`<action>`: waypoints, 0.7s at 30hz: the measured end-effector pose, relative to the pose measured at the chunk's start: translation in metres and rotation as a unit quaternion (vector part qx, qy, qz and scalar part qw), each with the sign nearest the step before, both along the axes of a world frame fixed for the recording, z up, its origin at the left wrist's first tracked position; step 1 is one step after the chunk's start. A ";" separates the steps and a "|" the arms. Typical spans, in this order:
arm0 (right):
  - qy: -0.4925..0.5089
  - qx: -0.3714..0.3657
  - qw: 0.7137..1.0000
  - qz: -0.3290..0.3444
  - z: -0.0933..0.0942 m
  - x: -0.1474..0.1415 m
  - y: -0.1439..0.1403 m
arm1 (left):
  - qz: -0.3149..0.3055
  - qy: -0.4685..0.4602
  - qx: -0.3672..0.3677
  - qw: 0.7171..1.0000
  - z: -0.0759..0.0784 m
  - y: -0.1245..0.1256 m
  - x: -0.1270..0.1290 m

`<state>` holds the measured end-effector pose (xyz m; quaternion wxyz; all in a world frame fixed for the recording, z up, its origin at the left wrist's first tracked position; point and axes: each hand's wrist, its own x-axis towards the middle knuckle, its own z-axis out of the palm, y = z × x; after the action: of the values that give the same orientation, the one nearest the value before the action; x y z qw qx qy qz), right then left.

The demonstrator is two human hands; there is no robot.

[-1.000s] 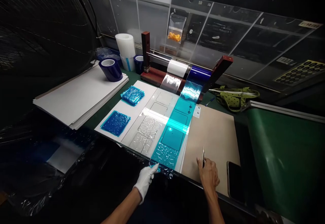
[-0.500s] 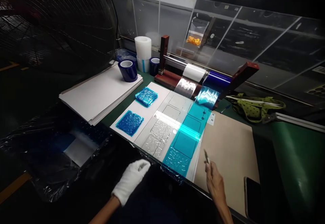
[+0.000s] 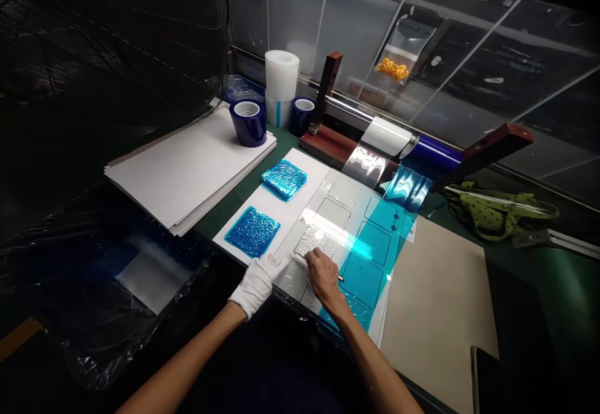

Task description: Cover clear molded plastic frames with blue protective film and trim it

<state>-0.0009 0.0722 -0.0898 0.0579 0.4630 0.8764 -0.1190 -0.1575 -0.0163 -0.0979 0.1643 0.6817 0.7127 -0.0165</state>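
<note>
1. Far left on the desk (image 3: 220, 211), a stack of white boards (image 3: 187, 170) lies flat, and a dark blue tape roll (image 3: 247, 122) stands on its far right corner; a sheet of crumpled clear plastic (image 3: 117, 289) hangs over the near left edge.
2. Right of the tape roll, at the far edge, stand a white film roll (image 3: 281, 85) and a second, smaller blue roll (image 3: 300, 116).
3. Toward the middle, a white sheet (image 3: 281, 204) carries two blue squares: a small stack of blue film pieces (image 3: 284, 179) farther off and a single blue film piece (image 3: 252, 231) nearer.
4. Just right of the near blue piece, the left hand (image 3: 260, 279) (in a white glove) rests with its fingers spread flat on the near left part of the clear film strip (image 3: 328, 214), holding nothing.
5. Touching it on the right, the right hand (image 3: 322, 271) is bare, its fingers bent down onto a wrinkled cut square of the clear film strip; a thin tool (image 3: 340, 278) shows at its right side, but whether the grip closes on it I cannot tell.
6. Right of that strip lies a blue film strip (image 3: 375, 257), both fed from rolls on a wooden-ended dispenser (image 3: 482, 148) at the far side.
7. Farther right lie a brown board (image 3: 435, 314) and, at the far edge, a green spotted bag (image 3: 497, 211).
</note>
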 end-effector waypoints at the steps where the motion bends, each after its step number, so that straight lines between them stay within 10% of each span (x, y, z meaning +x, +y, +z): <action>1: -0.007 -0.004 1.000 0.006 -0.002 -0.005 0.002 | -0.006 0.007 -0.004 1.000 0.000 0.000 -0.001; 21: -0.072 -0.031 0.997 -0.009 0.004 0.064 0.000 | -0.020 -0.021 0.072 0.997 -0.031 -0.048 0.005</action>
<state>0.0635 0.0720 -0.0853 0.1342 0.4763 0.8616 -0.1127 -0.1529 -0.0643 -0.1289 0.1293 0.7061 0.6947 0.0460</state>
